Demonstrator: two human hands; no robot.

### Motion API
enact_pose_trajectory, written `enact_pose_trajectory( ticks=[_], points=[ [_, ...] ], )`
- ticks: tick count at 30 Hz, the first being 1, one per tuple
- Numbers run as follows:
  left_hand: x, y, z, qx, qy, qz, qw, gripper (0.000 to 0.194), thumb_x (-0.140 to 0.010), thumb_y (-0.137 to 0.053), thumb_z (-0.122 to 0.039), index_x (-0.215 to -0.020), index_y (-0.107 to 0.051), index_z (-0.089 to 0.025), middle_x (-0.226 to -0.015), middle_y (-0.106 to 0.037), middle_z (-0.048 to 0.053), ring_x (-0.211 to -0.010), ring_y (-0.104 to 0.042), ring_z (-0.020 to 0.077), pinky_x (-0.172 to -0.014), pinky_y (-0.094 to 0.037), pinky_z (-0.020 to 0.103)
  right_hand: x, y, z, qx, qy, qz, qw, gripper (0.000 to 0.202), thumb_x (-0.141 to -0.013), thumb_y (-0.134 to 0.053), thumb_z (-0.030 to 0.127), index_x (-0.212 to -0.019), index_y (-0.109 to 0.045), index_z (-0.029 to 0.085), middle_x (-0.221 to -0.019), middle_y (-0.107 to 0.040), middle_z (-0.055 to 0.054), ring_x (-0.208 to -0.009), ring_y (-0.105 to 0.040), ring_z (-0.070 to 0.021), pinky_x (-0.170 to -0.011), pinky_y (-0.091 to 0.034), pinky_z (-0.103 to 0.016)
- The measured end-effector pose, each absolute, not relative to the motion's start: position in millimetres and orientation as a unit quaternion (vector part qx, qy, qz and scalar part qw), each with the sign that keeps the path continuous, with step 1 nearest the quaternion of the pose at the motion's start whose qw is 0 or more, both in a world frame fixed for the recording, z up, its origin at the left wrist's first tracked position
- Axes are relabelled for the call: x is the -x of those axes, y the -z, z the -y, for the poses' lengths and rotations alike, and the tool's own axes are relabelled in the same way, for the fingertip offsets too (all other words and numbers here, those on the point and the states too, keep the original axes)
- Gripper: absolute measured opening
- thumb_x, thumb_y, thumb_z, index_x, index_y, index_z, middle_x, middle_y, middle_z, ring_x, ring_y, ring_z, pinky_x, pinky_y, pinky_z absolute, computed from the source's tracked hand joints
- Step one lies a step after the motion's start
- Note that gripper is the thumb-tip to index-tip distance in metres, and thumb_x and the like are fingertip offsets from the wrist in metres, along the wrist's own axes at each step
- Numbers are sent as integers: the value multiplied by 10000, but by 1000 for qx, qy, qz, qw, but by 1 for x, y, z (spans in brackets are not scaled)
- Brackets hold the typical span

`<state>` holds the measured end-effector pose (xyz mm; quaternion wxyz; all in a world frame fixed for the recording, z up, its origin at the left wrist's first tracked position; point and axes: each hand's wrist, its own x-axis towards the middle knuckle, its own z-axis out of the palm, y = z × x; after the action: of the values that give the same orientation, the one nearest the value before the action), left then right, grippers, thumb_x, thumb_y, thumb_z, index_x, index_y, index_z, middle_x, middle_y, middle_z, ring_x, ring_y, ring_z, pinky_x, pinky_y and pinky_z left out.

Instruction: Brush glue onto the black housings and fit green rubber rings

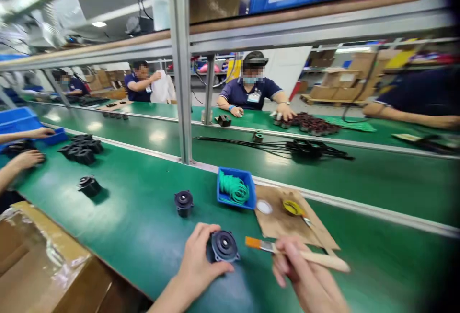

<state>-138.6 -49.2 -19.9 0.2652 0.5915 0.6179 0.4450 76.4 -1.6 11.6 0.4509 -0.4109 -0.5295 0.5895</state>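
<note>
My left hand grips a round black part by its left side on the green table, thumb in front and fingers behind. To its right, my right hand holds a wooden-handled brush, its orange bristles pointing left, a short gap from the part. Another black part stands just behind my left hand. A blue bin of green rings sits further back. Beside it lies a brown cardboard sheet bearing a white lid, a yellow-rimmed container and a second brush.
More black parts and a single one are at the left, near another person's hands. A metal post rises behind. Black strips lie beyond the rail. A cardboard box is at lower left.
</note>
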Motion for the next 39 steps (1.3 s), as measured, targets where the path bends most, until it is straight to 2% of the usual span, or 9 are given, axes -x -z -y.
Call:
enact_pose_trajectory(
  ticks=[3,9,16,24,30,34,39],
  points=[
    [139,20,49,-592,-445,-620,260,615,-552,-907,-246,-1096,-622,-212,-1074,-660,71,-1031,-657,290,-927,-531,437,-70,-17,6,403,-588,555,427,470,-883,-545,653,-861,-579,184,-633,-546,14,-494,-538,-119,-503,-438,-251],
    [139,17,49,-604,-418,-628,257,594,-555,-891,-160,-1078,-614,-215,-1066,-655,55,-1013,-668,273,-910,-546,425,-61,-13,8,405,-572,602,384,565,-885,-476,703,-754,-563,160,-582,-516,18,-436,-489,-91,-450,-380,-217],
    [139,17,48,-612,-411,-627,252,595,-569,-880,-134,-1090,-603,-214,-1074,-652,54,-1017,-667,267,-909,-545,417,-57,-2,-1,408,-502,688,331,611,-964,-379,623,-610,-557,158,-699,-539,-23,-468,-483,-79,-462,-380,-218],
    [140,14,48,-597,-413,-623,290,616,-548,-883,-107,-1092,-612,-212,-1099,-662,49,-1049,-655,263,-947,-517,415,-51,-18,-22,383,-355,781,341,610,-1015,-302,548,-551,-467,189,-677,-545,-25,-592,-523,-120,-594,-403,-239],
    [138,19,49,-529,-448,-638,335,872,-495,-889,-66,-1236,-460,-234,-1058,-683,22,-1003,-659,241,-976,-483,432,-40,-24,-37,348,-323,817,327,555,-1033,-247,513,-635,-475,201,-709,-566,-25,-598,-522,-133,-587,-410,-257],
    [136,24,49,-495,-472,-633,363,932,-481,-899,-77,-1247,-397,-246,-1052,-679,19,-999,-658,236,-991,-466,440,-30,-32,-47,316,-310,843,305,539,-1043,-238,478,-710,-548,190,-747,-592,-33,-664,-566,-150,-640,-445,-267],
    [131,31,50,-454,-508,-632,370,986,-416,-911,-70,-1239,-394,-235,-1044,-676,27,-997,-661,244,-976,-486,422,-10,-38,-51,263,-304,870,286,576,-1053,-225,436,-675,-575,178,-756,-617,-46,-677,-599,-148,-660,-457,-266]
  ],
)
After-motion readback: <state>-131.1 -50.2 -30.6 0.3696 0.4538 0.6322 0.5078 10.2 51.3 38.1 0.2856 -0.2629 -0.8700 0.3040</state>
